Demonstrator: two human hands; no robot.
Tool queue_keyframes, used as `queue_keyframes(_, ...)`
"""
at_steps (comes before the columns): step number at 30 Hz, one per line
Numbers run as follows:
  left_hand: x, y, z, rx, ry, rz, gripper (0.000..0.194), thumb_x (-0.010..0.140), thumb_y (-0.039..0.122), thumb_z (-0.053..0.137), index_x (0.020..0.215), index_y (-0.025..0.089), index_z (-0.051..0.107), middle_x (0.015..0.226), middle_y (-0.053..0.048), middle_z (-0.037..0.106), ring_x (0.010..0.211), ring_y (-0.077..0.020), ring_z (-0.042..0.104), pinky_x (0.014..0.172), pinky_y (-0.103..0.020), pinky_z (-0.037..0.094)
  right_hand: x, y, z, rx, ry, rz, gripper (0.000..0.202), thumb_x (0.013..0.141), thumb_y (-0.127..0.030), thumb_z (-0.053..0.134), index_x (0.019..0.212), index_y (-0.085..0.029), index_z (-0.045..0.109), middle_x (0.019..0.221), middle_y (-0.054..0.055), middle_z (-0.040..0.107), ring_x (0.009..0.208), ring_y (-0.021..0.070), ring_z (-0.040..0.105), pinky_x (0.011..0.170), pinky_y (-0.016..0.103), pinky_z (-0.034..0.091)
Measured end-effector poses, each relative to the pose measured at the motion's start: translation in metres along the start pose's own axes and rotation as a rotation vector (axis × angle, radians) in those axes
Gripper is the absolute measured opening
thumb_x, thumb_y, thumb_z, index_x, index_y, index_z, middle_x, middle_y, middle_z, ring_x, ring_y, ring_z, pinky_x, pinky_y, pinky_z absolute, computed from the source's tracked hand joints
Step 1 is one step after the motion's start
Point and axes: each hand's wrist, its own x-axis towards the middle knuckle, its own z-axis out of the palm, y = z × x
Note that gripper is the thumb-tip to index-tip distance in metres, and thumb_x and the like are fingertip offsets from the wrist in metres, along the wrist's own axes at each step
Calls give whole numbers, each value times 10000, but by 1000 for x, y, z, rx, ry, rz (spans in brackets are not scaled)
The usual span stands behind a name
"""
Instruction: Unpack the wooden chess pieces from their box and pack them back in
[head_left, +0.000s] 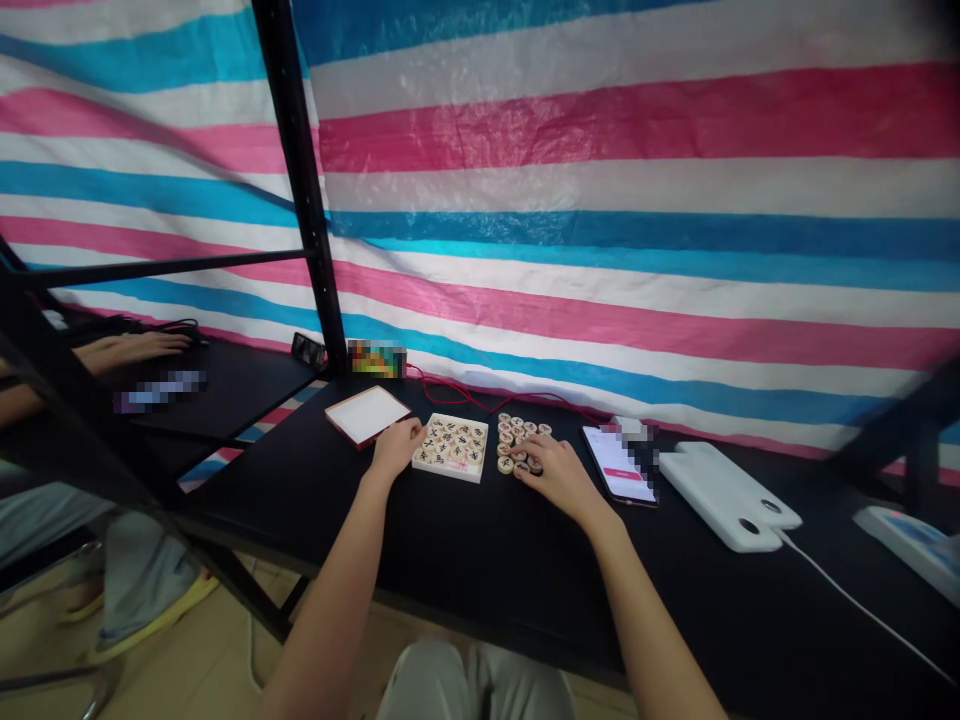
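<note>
A shallow white box (pixel 448 472) on the black table holds rows of round xiangqi pieces marked with dark characters. My left hand (pixel 396 450) is at its left side, fingers curled against the edge. To the right of the box, several xiangqi pieces with red and dark characters (pixel 505 437) lie grouped on the tabletop. Over the near right part of this group is my right hand (pixel 555 470), fingers apart and fingertips touching pieces; some pieces are partly hidden beneath it. A brown-edged lid with a white inside (pixel 367 413) lies behind my left hand.
A lit phone (pixel 619 465) and a white double-lobed device with a cable (pixel 724 495) lie on the right. Behind the lid stands a phone-like screen (pixel 376 358) with a red cable. A black metal post (pixel 304 190) rises at left; beyond it shows another person's hand (pixel 154 346).
</note>
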Motion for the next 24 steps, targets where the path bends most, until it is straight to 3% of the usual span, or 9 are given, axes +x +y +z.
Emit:
queue_keyframes(5,0,0,1,-7,2,-8,313,813,425,363,721,193,553,686,-17,590,656,-131,533,545,-206,287,27,-30,14,90,67,-89,254,820,-266,444,1046,-240,557,1034,48,551,981,171,470,830,312,294)
queue_keyframes(10,-1,0,1,6,7,-5,306,819,414,357,742,193,555,698,-17,598,661,-128,540,547,-202,287,66,-62,44,30,-102,-195,225,770,-254,527,987,-274,581,1013,10,553,969,167,473,820,322,286)
queue_keyframes(14,-1,0,2,11,18,-2,302,820,414,356,735,196,547,698,-12,603,664,-129,549,537,-205,280,78,-69,57,60,-153,-224,179,766,-237,532,924,-266,611,998,13,552,966,165,473,799,310,299)
queue_keyframes(18,-1,1,0,2,1,-7,298,819,410,363,733,192,547,709,-14,609,690,-134,560,546,-210,289,72,-66,54,67,-131,-280,194,778,-219,515,931,-286,614,1001,1,554,977,167,462,804,309,305)
queue_keyframes(24,-1,2,-2,-1,-2,-14,305,820,415,357,728,192,544,710,-18,609,692,-139,558,543,-215,291,66,-61,40,63,-202,-261,235,761,-175,522,947,-274,624,991,10,566,948,157,485,793,278,323)
